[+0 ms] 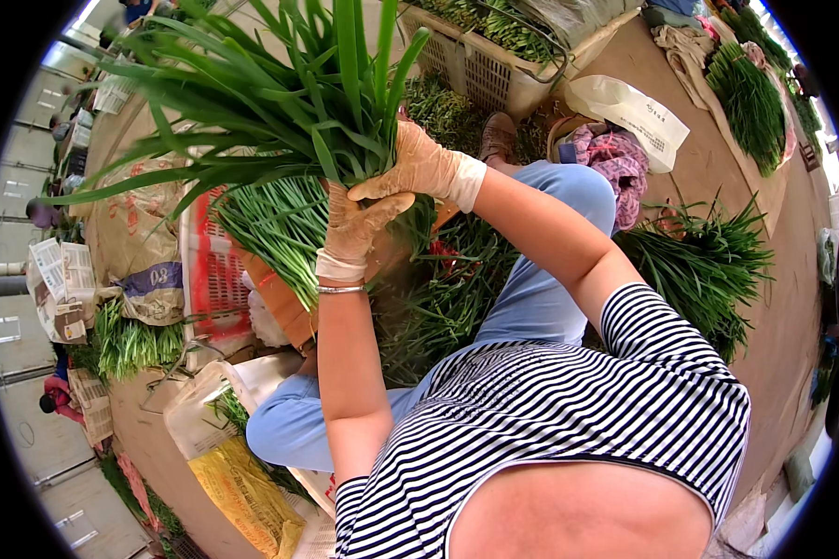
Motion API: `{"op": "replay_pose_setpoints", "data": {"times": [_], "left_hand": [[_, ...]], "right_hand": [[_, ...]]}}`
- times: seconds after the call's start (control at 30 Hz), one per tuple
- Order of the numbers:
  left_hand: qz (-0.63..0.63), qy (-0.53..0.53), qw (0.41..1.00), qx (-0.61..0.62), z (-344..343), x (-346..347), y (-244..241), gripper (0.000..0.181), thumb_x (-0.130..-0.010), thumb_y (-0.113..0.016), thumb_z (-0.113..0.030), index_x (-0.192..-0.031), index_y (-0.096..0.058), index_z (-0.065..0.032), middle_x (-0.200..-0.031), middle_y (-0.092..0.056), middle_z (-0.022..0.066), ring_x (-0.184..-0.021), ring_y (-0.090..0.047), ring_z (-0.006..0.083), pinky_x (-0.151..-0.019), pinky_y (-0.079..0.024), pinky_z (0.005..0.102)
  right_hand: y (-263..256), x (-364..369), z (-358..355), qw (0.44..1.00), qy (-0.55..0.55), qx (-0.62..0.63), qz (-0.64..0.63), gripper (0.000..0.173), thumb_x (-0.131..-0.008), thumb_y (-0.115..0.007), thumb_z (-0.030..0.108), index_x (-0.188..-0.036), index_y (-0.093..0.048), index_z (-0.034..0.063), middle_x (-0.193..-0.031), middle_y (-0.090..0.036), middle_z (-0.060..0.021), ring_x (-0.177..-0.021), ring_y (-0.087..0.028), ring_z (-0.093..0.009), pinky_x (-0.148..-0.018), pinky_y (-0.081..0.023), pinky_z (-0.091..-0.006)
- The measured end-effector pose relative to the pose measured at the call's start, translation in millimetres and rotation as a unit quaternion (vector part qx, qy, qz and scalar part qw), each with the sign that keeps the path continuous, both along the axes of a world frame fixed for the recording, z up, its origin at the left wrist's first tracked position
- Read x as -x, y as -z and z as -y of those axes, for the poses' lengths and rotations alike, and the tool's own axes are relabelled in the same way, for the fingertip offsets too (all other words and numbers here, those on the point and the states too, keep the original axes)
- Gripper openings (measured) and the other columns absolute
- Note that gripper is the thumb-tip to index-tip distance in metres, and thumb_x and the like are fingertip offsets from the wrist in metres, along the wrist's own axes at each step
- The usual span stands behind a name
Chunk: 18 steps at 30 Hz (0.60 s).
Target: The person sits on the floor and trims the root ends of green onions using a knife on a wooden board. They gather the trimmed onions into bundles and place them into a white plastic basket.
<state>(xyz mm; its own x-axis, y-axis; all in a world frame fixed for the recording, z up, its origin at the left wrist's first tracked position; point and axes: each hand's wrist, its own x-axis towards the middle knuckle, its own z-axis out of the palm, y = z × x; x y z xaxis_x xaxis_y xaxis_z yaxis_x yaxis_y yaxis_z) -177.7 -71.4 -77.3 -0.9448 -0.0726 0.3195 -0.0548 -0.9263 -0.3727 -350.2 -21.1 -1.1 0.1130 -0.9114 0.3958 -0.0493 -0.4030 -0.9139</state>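
Both hands wear thin, pale gloves and are raised together at the upper middle. My left hand (356, 220) and my right hand (412, 164) close around the lower part of a bunch of long, flat green leaves, probably Chinese chives (273, 105). The leaves fan out up and to the left; the stem ends are hidden by the fingers. Below them, a sheaf of chives (280, 223) with pale stems lies on a brown board (276, 300). Loose leaves (440, 300) spread between my legs.
A plastic crate (486, 80) of greens stands at the top. At left are a red crate (217, 279) and a woven sack (136, 244); at lower left, a white container (199, 412). A leaf pile (692, 258) lies right, past a pink patterned cloth (612, 164). Other people are far left.
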Motion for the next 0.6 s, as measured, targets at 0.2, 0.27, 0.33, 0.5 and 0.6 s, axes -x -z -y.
{"op": "replay_pose_setpoints", "data": {"times": [0.2, 0.27, 0.33, 0.5, 0.6], "left_hand": [[0.507, -0.522, 0.459, 0.509, -34, -10, -59, 0.06, -0.093, -0.063, -0.022, -0.143, -0.038, -0.0028, -0.137, -0.05, 0.0117, -0.122, -0.051, 0.0251, -0.111, -0.037, 0.0404], [0.477, -0.581, 0.445, 0.487, -48, -12, -87, 0.048, -0.091, -0.063, -0.018, -0.133, -0.049, 0.0011, -0.131, -0.056, 0.012, -0.117, -0.055, 0.0223, -0.105, -0.043, 0.037], [0.477, -0.584, 0.49, 0.438, -64, -17, -110, 0.046, -0.089, -0.062, -0.017, -0.129, -0.054, 0.0034, -0.131, -0.056, 0.014, -0.117, -0.055, 0.0229, -0.103, -0.043, 0.0381], [0.544, -0.587, 0.508, 0.317, -75, -41, -145, 0.048, -0.087, -0.061, -0.017, -0.13, -0.052, 0.004, -0.13, -0.057, 0.0202, -0.12, -0.054, 0.0279, -0.106, -0.042, 0.0472], [0.475, -0.588, 0.56, 0.34, -74, -64, -150, 0.045, -0.09, -0.06, -0.02, -0.128, -0.054, 0.0024, -0.124, -0.06, 0.0205, -0.114, -0.058, 0.0288, -0.101, -0.047, 0.0469]], "right_hand": [[-50, -10, -4, 0.991, -0.103, -0.023, -0.081, 0.071, -0.068, -0.087, 0.031, -0.125, -0.055, 0.0031, -0.111, -0.068, -0.0123, -0.104, -0.064, -0.022, -0.09, -0.05, -0.0337], [-64, -22, -9, 0.955, -0.13, -0.116, -0.242, 0.07, -0.071, -0.086, 0.031, -0.126, -0.054, 0.0021, -0.106, -0.067, -0.0142, -0.101, -0.064, -0.024, -0.086, -0.051, -0.0364], [-75, -36, -16, 0.929, -0.166, -0.232, -0.237, 0.071, -0.07, -0.086, 0.035, -0.124, -0.055, 0.0004, -0.1, -0.068, -0.0147, -0.096, -0.065, -0.026, -0.084, -0.05, -0.0374], [-107, -59, -18, 0.905, -0.213, -0.171, -0.327, 0.09, -0.067, -0.085, 0.048, -0.133, -0.049, -0.0019, -0.116, -0.063, -0.0206, -0.111, -0.06, -0.032, -0.093, -0.047, -0.0375], [-118, -29, -21, 0.916, -0.272, -0.154, -0.249, 0.11, -0.068, -0.081, 0.058, -0.148, -0.033, -0.0006, -0.144, -0.044, -0.0257, -0.135, -0.043, -0.034, -0.111, -0.034, -0.0396]]}}
